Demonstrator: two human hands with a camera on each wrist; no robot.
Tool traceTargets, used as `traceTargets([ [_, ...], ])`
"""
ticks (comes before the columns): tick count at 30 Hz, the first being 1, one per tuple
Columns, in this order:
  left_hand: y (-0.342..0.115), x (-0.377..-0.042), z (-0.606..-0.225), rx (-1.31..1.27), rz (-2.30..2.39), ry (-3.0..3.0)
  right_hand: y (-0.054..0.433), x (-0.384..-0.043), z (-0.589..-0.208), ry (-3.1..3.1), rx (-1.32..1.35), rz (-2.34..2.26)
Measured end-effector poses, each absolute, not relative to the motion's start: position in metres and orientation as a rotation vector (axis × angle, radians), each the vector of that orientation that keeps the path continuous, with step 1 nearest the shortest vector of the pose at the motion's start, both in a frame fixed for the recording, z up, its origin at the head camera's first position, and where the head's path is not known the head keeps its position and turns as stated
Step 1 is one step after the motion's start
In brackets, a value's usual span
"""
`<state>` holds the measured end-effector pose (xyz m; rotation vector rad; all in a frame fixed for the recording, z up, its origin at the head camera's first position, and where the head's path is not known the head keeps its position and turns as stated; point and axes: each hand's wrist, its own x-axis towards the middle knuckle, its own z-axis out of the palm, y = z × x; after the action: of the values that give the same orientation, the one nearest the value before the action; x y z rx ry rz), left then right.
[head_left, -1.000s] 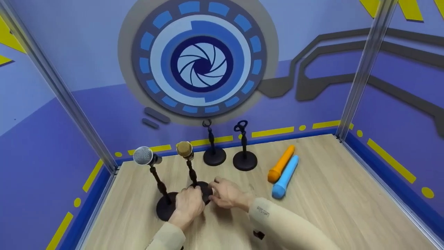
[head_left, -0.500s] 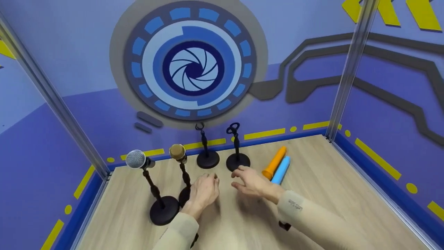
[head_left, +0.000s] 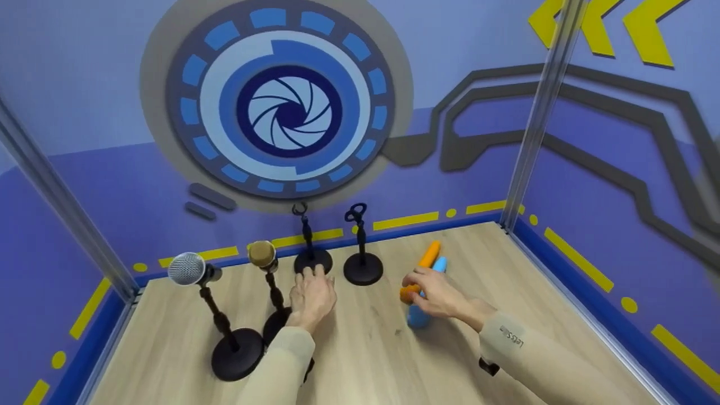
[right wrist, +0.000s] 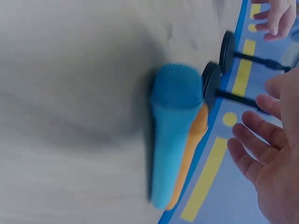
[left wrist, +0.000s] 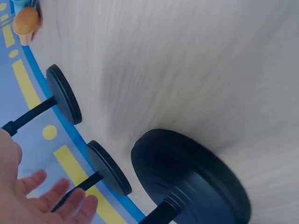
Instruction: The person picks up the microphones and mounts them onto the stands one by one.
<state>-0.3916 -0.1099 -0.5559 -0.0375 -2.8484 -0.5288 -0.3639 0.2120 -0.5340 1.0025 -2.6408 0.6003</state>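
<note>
My left hand (head_left: pixel 314 295) is open, reaching forward over the table in front of the base of an empty black microphone stand (head_left: pixel 314 262), fingers extended and holding nothing. To its left, a gold-headed microphone (head_left: pixel 262 254) sits in a tabletop stand. My right hand (head_left: pixel 441 292) hovers at the orange microphone (head_left: pixel 430 255), fingertips overlapping its head in the head view. The right wrist view shows those fingers spread, loosely bent and apart from the blue microphone (right wrist: pixel 175 130). This one lies alongside the orange one on the table, partly under my hand in the head view.
A silver-headed microphone (head_left: pixel 187 269) in its stand is at the front left. Another empty stand (head_left: pixel 363 269) is at the back, right of the first. Blue-purple panels (head_left: pixel 461 185) with metal corner posts (head_left: pixel 534 129) enclose the wooden table (head_left: pixel 371 360).
Both hands have left the base of the gold-headed microphone's stand. My right hand has moved right to the orange and blue microphones; the left has moved forward towards the back stands.
</note>
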Motion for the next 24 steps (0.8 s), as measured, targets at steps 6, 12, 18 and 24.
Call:
traceTargets([
  [6, -0.111, -0.416, -0.558, 0.104, -0.545, -2.860, 0.233, -0.369, -0.540, -2.803, 0.911, 0.491],
  [12, -0.116, -0.436, -0.552, 0.170, -0.551, -2.843, 0.243, -0.371, -0.551, -3.028, 0.786, 0.452],
  [18, -0.125, -0.452, -0.547, 0.232, -0.651, -2.832, 0.244, -0.375, -0.560, -3.040, 0.821, 0.370],
  [24, -0.128, -0.468, -0.544, 0.379, -0.855, -2.829, 0.243, -0.378, -0.568, -3.005, 0.847, 0.283],
])
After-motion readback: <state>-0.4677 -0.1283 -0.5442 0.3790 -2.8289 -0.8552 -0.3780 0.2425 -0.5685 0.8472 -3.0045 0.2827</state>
